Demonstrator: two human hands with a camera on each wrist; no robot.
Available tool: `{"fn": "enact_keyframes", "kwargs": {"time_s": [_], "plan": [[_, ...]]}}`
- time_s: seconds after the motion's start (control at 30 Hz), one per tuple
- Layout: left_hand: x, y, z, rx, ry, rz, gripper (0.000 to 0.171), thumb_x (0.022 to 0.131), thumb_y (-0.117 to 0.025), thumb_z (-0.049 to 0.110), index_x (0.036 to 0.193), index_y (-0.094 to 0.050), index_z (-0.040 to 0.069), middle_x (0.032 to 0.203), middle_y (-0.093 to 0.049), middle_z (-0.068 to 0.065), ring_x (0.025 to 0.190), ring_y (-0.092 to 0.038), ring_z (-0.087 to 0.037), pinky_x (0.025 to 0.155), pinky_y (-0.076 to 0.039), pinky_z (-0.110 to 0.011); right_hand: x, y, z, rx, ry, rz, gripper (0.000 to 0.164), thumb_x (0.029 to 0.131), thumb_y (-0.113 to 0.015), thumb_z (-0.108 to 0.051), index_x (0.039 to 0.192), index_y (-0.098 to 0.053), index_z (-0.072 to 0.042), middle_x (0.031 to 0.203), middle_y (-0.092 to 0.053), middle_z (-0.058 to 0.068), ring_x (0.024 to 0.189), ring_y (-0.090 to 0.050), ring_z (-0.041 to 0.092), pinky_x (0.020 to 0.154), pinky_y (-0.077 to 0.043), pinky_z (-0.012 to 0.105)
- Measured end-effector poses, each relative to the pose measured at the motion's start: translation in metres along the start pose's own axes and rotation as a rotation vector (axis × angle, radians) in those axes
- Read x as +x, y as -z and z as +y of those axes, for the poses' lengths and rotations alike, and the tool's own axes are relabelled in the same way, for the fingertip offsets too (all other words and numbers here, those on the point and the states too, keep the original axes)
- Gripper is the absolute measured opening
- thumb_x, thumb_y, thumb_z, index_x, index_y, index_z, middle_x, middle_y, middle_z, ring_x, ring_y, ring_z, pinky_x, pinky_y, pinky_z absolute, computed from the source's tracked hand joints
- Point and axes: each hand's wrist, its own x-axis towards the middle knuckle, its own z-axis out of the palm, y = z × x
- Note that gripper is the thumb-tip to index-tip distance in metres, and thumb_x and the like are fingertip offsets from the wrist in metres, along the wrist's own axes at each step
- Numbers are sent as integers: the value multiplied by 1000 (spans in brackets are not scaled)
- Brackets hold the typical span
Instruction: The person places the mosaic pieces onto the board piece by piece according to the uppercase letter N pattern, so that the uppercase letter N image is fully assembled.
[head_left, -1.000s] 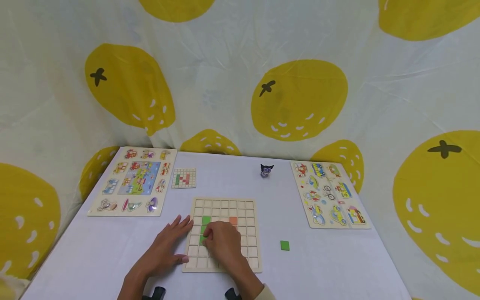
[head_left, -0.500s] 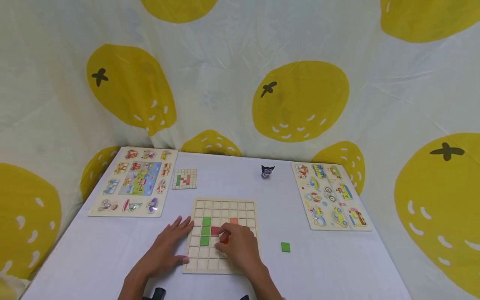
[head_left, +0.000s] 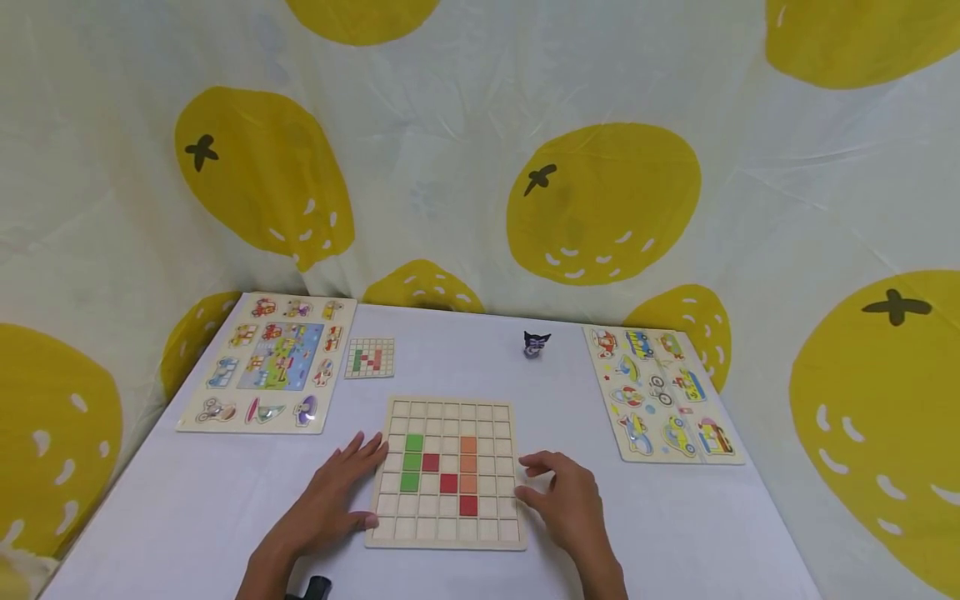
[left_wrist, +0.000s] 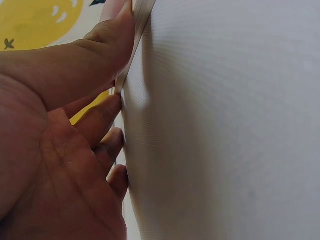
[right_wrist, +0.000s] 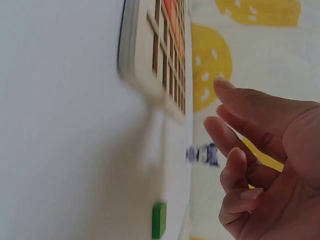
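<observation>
A wooden grid board point(head_left: 489, 528) lies flat on the table. In its cells sit three green tiles point(head_left: 412, 462) in a column, three red tiles point(head_left: 448, 483) on a diagonal and three orange tiles point(head_left: 468, 463) in a column. My left hand point(head_left: 330, 492) rests at the board's left edge, fingers spread, thumb near the lower corner. Just past the right edge, my right hand point(head_left: 566, 500) hovers with thumb and fingers apart, holding nothing. A loose green tile point(right_wrist: 159, 220) lies on the table in the right wrist view; that hand hides it in the head view.
Behind the board lies a small pattern card point(head_left: 370, 357) with coloured squares. A picture puzzle point(head_left: 266, 363) lies at the back left, another vehicle puzzle point(head_left: 663, 396) at the right. Between them stands a small dark figurine point(head_left: 535, 344). A fruit-print cloth point(head_left: 450, 167) hangs behind.
My right hand has moved right, off the tiles and past the board's edge, uncovering the red and orange tiles. It now covers the loose green tile in the head view. The left hand stays put.
</observation>
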Motion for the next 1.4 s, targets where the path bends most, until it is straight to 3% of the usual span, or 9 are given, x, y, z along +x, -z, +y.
{"fn": "enact_keyframes", "kwargs": {"time_s": [0.17, 0.23, 0.33, 0.43, 0.5, 0.67, 0.9, 1.17, 1.4], "plan": [[1, -1, -2, 21, -15, 5, 103, 75, -94, 32, 164, -43, 19, 175, -34, -2, 166, -19, -38, 132, -14, -57, 0, 19, 26, -36, -85, -1, 44, 75, -96, -14, 115, -80, -22, 111, -77, -2, 75, -51, 13, 62, -40, 24], [1, -1, -2, 20, -9, 2, 104, 75, -94, 30, 164, -43, 19, 175, -34, -1, 166, -18, -36, 132, -12, -56, -1, 25, 35, -45, -113, -13, 46, 75, -95, -13, 118, -80, -20, 115, -77, 0, 75, -51, 15, 61, -39, 25], [1, -2, -2, 16, -3, -7, 104, 75, -93, 28, 165, -41, 20, 176, -31, 0, 167, -16, -35, 137, -3, -39, -2, 32, 46, -66, -158, -31, 47, 76, -93, -10, 120, -79, -18, 117, -77, 4, 77, -51, 17, 61, -38, 26], [1, -2, -2, 9, -1, -9, 104, 76, -93, 28, 165, -40, 20, 176, -31, 0, 167, -16, -35, 132, 9, -17, -2, 37, 54, -97, -199, -54, 46, 77, -92, -7, 120, -79, -17, 116, -77, 4, 79, -52, 18, 64, -39, 27], [1, -2, -2, 11, -3, -8, 104, 76, -93, 28, 165, -40, 19, 176, -31, -1, 167, -16, -36, 129, 11, -12, -2, 39, 58, -106, -214, -71, 45, 77, -91, -7, 119, -79, -17, 115, -78, 2, 80, -53, 18, 66, -40, 28], [0, 0, -2, 6, -1, -9, 104, 76, -93, 29, 165, -40, 19, 176, -30, -1, 167, -15, -36, 135, 4, -25, -1, 38, 60, -102, -175, -88, 40, 76, -91, -7, 113, -80, -16, 103, -77, -3, 80, -55, 16, 70, -42, 29], [2, -1, -2, 17, 13, -28, 105, 76, -93, 30, 166, -39, 20, 177, -29, -1, 167, -14, -35, 132, -11, -60, 3, 30, 52, -138, -156, -69, 36, 77, -91, -9, 110, -80, -19, 92, -72, -5, 84, -57, 17, 72, -41, 32], [3, -2, -1, 32, 11, -30, 105, 76, -93, 29, 166, -39, 19, 177, -29, 0, 167, -14, -34, 133, -10, -60, 5, 23, 45, -136, -141, -73, 24, 73, -95, -14, 84, -74, -20, 87, -71, -5, 83, -57, 17, 71, -41, 32], [3, -2, -1, 28, 14, -29, 104, 76, -93, 28, 166, -40, 18, 176, -30, -1, 167, -15, -35, 132, -11, -60, 3, 20, 39, -95, -89, -48, 22, 77, -91, -12, 81, -72, -23, 75, -66, -11, 73, -53, 12, 62, -37, 28]]}}
